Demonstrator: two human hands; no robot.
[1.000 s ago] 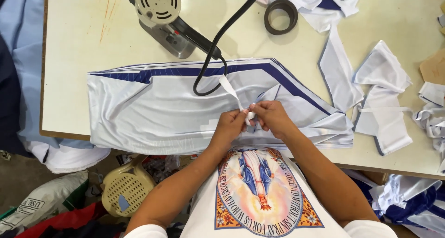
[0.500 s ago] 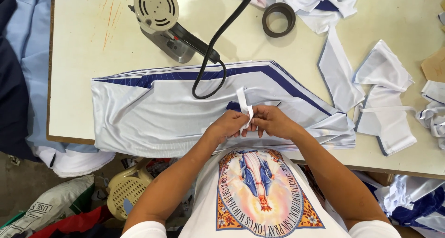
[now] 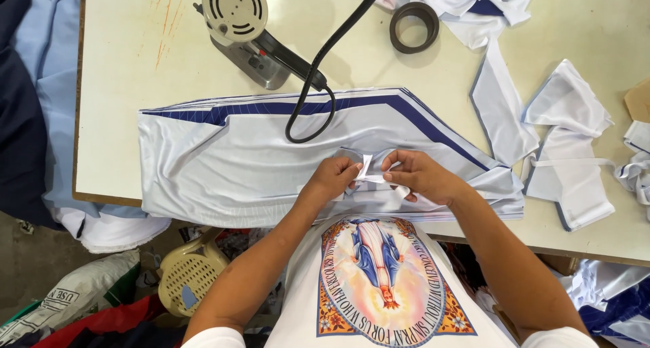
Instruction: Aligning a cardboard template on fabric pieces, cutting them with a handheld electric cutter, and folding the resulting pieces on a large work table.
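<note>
A stack of white fabric pieces with a dark blue stripe [image 3: 257, 151] lies flat across the cream table [image 3: 135, 57]. Over its near edge, my left hand [image 3: 333, 179] and my right hand [image 3: 420, 175] pinch a small folded white fabric strip [image 3: 369, 173] between their fingertips. The strip is bent into a short loop between the two hands. Both wrists rest on the fabric stack.
A round-bladed electric cloth cutter [image 3: 238, 19] stands behind the stack, its black cable [image 3: 318, 84] looping onto the fabric. A dark tape ring [image 3: 414, 27] and cut white scraps [image 3: 562, 138] lie at the right. A beige basket [image 3: 189, 273] sits below the table edge.
The strip, first held up long and slanting, has been folded down short between my fingers. My hands stay in the same spot on the stack.
</note>
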